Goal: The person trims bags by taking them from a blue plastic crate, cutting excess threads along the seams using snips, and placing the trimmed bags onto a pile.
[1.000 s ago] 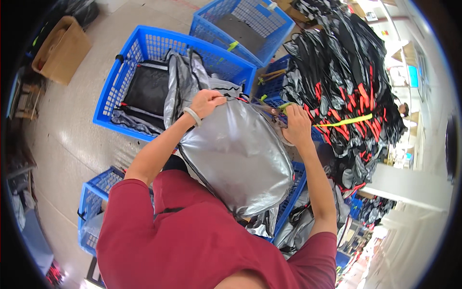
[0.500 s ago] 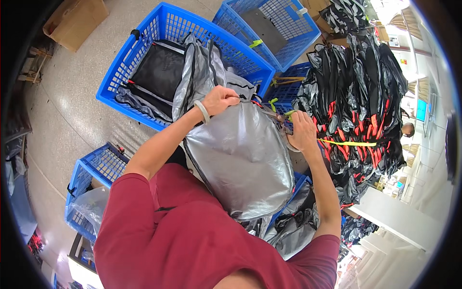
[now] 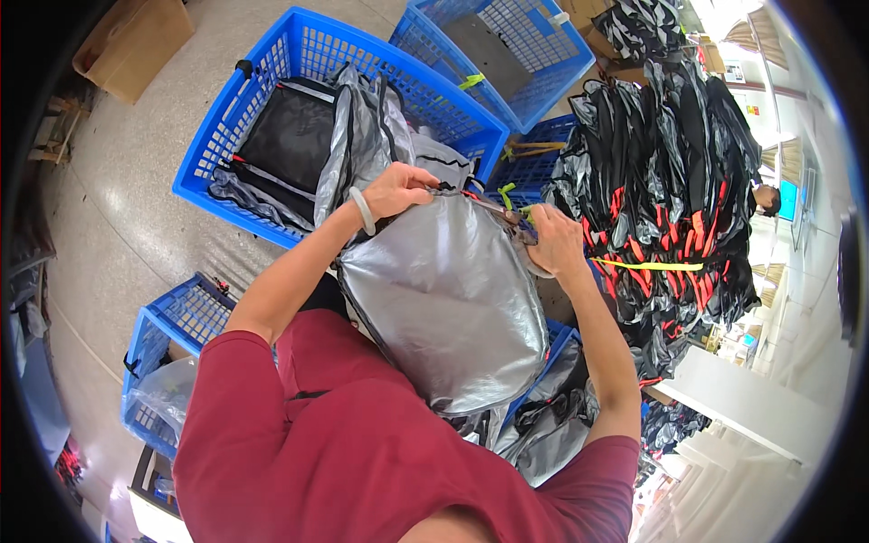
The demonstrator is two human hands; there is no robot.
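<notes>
A silver foil-lined bag piece (image 3: 444, 303) with dark edging hangs in front of me, its rounded bottom near my waist. My left hand (image 3: 398, 190) pinches its upper edge, with thumb and fingers closed on the dark trim; a pale bracelet rings that wrist. My right hand (image 3: 557, 242) is closed around what look like scissors (image 3: 495, 207), with a slim metal part pointing left along the bag's top right edge. Yellow-green bits show by the fingers. Where the metal tip meets the trim is too small to make out.
Behind the bag stands a blue basket (image 3: 204, 163) holding black and silver bags (image 3: 290, 127). Another blue basket (image 3: 552, 81) is farther back. At right rises a tall stack of black, silver and red bags (image 3: 652, 163) tied with a yellow strap (image 3: 647, 265). More silver pieces (image 3: 552, 425) lie below right.
The whole view has shifted slightly. Both hands keep their holds at the bag's upper edge, and the right hand has turned a little.
</notes>
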